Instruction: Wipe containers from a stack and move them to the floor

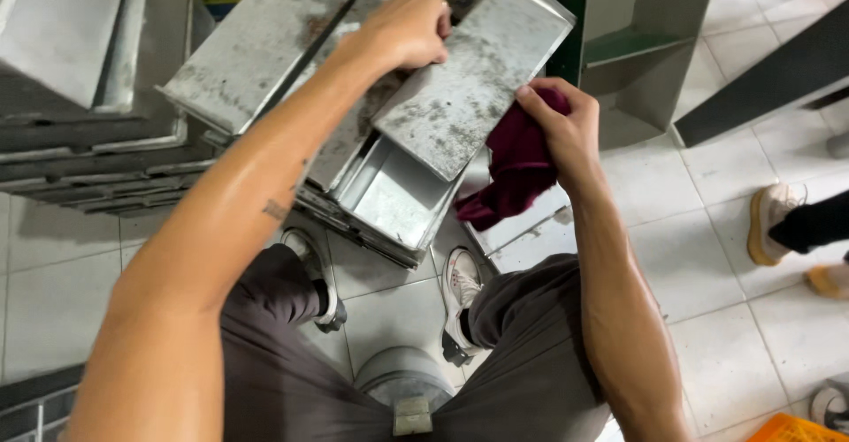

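Observation:
My left hand (409, 28) grips the top edge of a rectangular metal baking tin (473, 75), held tilted with its stained grey bottom toward me. My right hand (559, 122) holds a dark red cloth (513, 172) against the tin's lower right edge. The cloth hangs down below my fingers. Under the held tin lies another open tin (393, 196), hollow side up, on a leaning pile of tins.
More metal tins (256, 44) lean at the upper left beside a stack of flat trays (97, 155). A grey metal stand (650, 49) rises behind. Another person's shoes (774, 221) are at the right on the white tiled floor. An orange crate corner (791, 429) shows at the bottom right.

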